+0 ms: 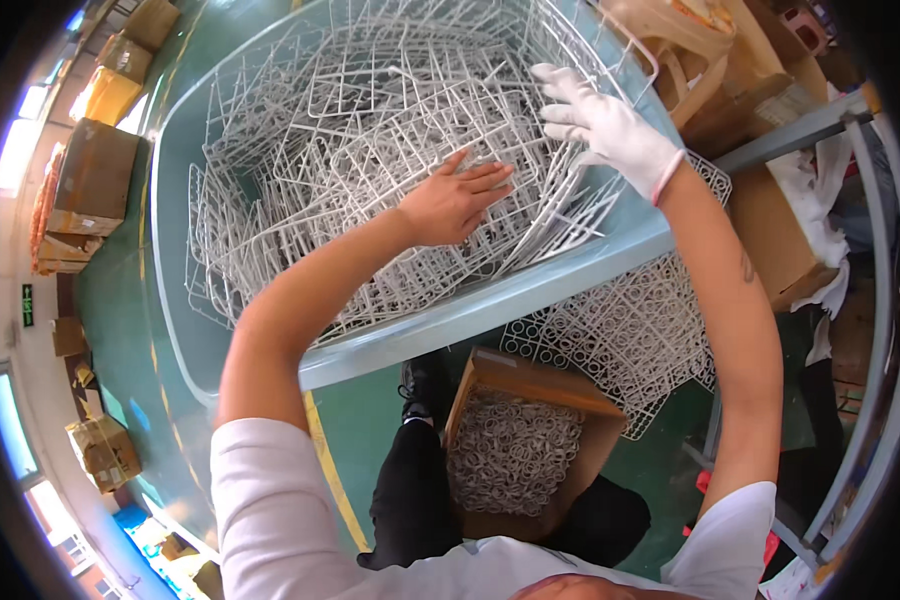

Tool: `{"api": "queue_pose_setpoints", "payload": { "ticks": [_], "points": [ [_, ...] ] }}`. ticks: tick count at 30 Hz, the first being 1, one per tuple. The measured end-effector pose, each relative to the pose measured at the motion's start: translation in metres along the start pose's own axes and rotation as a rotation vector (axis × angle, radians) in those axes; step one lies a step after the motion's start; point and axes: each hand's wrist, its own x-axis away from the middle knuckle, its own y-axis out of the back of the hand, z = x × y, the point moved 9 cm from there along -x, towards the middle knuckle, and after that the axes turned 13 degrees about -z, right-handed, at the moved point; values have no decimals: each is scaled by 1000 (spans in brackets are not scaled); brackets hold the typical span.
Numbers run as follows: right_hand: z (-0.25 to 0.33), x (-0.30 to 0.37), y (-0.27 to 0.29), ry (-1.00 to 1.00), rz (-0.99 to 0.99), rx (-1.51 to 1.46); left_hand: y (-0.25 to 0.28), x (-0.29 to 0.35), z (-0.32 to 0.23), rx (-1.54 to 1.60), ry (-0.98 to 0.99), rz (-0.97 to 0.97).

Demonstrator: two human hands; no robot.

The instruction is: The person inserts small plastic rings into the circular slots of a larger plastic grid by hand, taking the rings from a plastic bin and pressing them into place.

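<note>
A large grey-blue tub [450, 322] in front of me holds a tangled heap of pale lattice frames [370, 150], thin-barred like plastic sprues. My left hand [457, 203] is bare, with its fingers stretched out over the near right part of the heap. It seems to rest on the frames, though its contact is partly hidden. A white glove covers my right hand [610, 125], whose fingers are spread beside the frames at the tub's right side. Neither hand grips anything.
Between my legs stands an open cardboard box [598, 470] full of small pale rings [515, 450]. Flat sheets of ring-patterned lattice [620, 335] lie under the tub's right edge. Metal rails [870, 330] and cartons [785, 230] stand at right, more cartons [95, 175] at far left.
</note>
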Motion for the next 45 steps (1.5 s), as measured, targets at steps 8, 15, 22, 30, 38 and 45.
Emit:
{"api": "queue_pose_setpoints", "payload": {
  "ticks": [8,15,22,30,38,45],
  "points": [
    [10,0,1,-68,-31,-99,66,-32,-10,409,294,-180],
    [-2,-11,-12,-143,-21,-102,55,-33,-61,664,239,-271],
    [15,-9,-35,-50,-17,153,45,-40,-70,701,127,-261],
    [-49,4,-113,-124,465,27,30,-34,-71,679,121,-168],
    [114,82,-30,385,197,416,68,-18,-40,484,312,-155],
    [127,239,34,482,-110,485,94,73,21,-321,548,-87]
  ]
}}
